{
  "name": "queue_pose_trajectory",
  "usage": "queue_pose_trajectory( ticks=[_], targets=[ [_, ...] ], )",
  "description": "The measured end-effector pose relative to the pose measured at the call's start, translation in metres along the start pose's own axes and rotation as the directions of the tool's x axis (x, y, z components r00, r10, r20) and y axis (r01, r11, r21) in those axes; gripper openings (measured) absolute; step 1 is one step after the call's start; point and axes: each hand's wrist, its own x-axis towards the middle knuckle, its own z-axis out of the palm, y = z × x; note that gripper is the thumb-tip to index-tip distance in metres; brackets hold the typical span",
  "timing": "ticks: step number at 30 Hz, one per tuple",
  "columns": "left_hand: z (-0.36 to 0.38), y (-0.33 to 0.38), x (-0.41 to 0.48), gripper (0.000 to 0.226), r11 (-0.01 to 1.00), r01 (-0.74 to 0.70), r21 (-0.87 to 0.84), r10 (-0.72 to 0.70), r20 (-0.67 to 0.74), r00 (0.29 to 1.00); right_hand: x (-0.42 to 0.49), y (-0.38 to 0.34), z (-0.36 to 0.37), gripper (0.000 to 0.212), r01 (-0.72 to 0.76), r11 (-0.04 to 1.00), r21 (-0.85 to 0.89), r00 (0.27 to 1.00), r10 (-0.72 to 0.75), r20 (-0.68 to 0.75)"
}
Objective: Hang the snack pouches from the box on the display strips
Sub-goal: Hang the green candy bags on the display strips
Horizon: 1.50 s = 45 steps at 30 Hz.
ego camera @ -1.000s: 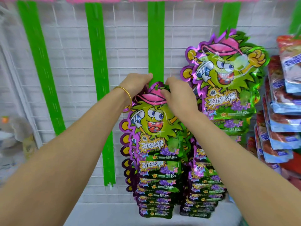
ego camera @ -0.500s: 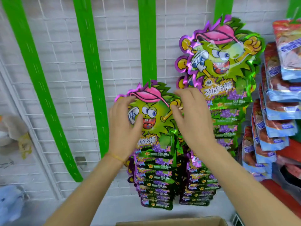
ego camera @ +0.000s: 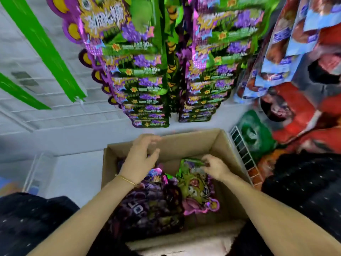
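Observation:
An open cardboard box (ego camera: 191,141) sits on the floor below me with several green-and-purple snack pouches inside. My right hand (ego camera: 215,166) pinches the far edge of the top pouch (ego camera: 193,185), which lies face up in the box. My left hand (ego camera: 140,159) hovers over the box's left side with spread fingers and holds nothing. Two columns of the same pouches, the left column (ego camera: 136,71) and the right column (ego camera: 215,67), hang overlapped on display strips above the box. The view is blurred.
Two bare green strips (ego camera: 48,52) hang on the white wire grid wall at the left. Blue and red snack bags (ego camera: 287,43) hang at the right. A wire basket (ego camera: 243,154) with green and red packs stands right of the box.
Both hands left the pouch hung on the middle strip and dropped into the box. My view tilted down from the wall to the box. My right hand has taken hold of a pouch.

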Motion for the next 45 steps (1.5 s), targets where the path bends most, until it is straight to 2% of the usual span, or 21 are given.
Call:
queue_pose_trajectory(
  ticks=[4,8,10,12,14,16,18,20,21,23,25,29,32,34,36,38,40,41,43,45],
  targets=[
    [0.012,-0.011,-0.003,0.032,0.998,0.052,-0.022,-0.051,0.004,0.999,0.012,0.027,0.047,0.065,-0.145,0.989,0.039,0.985,0.140,0.099],
    [0.017,-0.023,-0.008,0.031,0.998,0.064,-0.014,-0.064,0.009,0.998,0.017,0.050,0.090,0.082,-0.383,0.921,0.064,0.923,0.381,0.050],
    [0.017,-0.028,-0.010,0.032,0.998,0.064,-0.016,-0.064,0.006,0.998,0.021,0.055,0.101,0.081,-0.447,0.887,0.116,0.891,0.453,-0.023],
    [0.016,-0.030,-0.010,0.033,0.996,0.084,-0.016,-0.084,-0.007,0.996,0.023,0.053,0.102,0.073,-0.510,0.812,0.284,0.832,0.549,-0.076],
    [0.015,-0.032,-0.010,0.030,0.993,0.116,0.003,-0.116,-0.020,0.993,0.026,0.050,0.102,0.066,-0.534,0.728,0.430,0.804,0.594,-0.008],
    [0.013,-0.033,-0.008,0.029,0.991,0.131,0.021,-0.131,-0.023,0.991,0.023,0.043,0.097,0.047,-0.487,0.758,0.434,0.851,0.523,0.042],
    [0.013,-0.033,-0.005,0.029,0.990,0.139,0.024,-0.138,-0.021,0.990,0.018,0.027,0.083,0.028,-0.383,0.866,0.322,0.912,0.409,-0.015],
    [0.013,-0.031,-0.002,0.029,0.991,0.133,0.006,-0.133,-0.029,0.991,0.012,0.004,0.054,0.020,-0.257,0.965,0.045,0.962,0.260,-0.083],
    [0.012,-0.029,-0.001,0.029,0.992,0.123,0.006,-0.122,-0.034,0.992,0.009,-0.010,0.035,0.020,-0.185,0.975,-0.123,0.981,0.175,-0.087],
    [0.011,-0.023,0.002,0.031,0.996,0.084,0.016,-0.084,-0.030,0.996,-0.001,-0.039,-0.007,0.023,-0.028,0.934,-0.355,0.999,0.014,-0.042],
    [0.009,-0.015,0.005,0.037,0.999,0.038,0.038,-0.039,0.024,0.999,-0.016,-0.068,-0.042,0.023,0.147,0.875,-0.461,0.988,-0.149,0.032],
    [0.007,-0.009,0.006,0.064,0.978,-0.086,0.192,0.051,0.182,0.982,-0.046,-0.111,-0.073,0.021,0.425,0.707,-0.565,0.886,-0.452,0.100],
    [-0.002,-0.009,0.005,0.050,0.946,-0.125,0.299,0.102,0.090,0.991,-0.058,-0.128,-0.083,0.039,0.483,0.642,-0.596,0.843,-0.525,0.117],
    [-0.013,-0.005,0.004,0.035,0.956,-0.118,0.269,0.114,0.028,0.993,-0.065,-0.137,-0.089,0.041,0.506,0.635,-0.584,0.827,-0.549,0.120],
    [-0.024,-0.002,0.003,0.023,0.978,-0.106,0.181,0.109,-0.007,0.994,-0.071,-0.140,-0.100,0.023,0.521,0.659,-0.543,0.809,-0.584,0.067],
    [-0.039,-0.004,0.001,0.020,0.986,-0.084,0.144,0.094,-0.061,0.994,-0.074,-0.137,-0.115,0.028,0.499,0.753,-0.428,0.808,-0.583,-0.085],
    [-0.056,-0.010,0.000,0.015,1.000,-0.020,0.008,0.021,-0.141,0.990,-0.075,-0.129,-0.130,0.037,0.485,0.863,-0.142,0.821,-0.506,-0.266],
    [-0.065,-0.012,0.000,0.014,0.995,0.013,-0.100,-0.030,-0.166,0.986,-0.076,-0.125,-0.134,0.040,0.483,0.874,0.056,0.839,-0.443,-0.316],
    [-0.079,-0.016,-0.001,0.029,0.966,0.072,-0.247,-0.114,-0.162,0.980,-0.075,-0.116,-0.131,0.045,0.415,0.845,0.338,0.901,-0.330,-0.281],
    [-0.085,-0.016,-0.003,0.026,0.929,0.113,-0.352,-0.165,-0.121,0.979,-0.070,-0.111,-0.120,0.046,0.325,0.836,0.442,0.945,-0.276,-0.173]
  ],
)
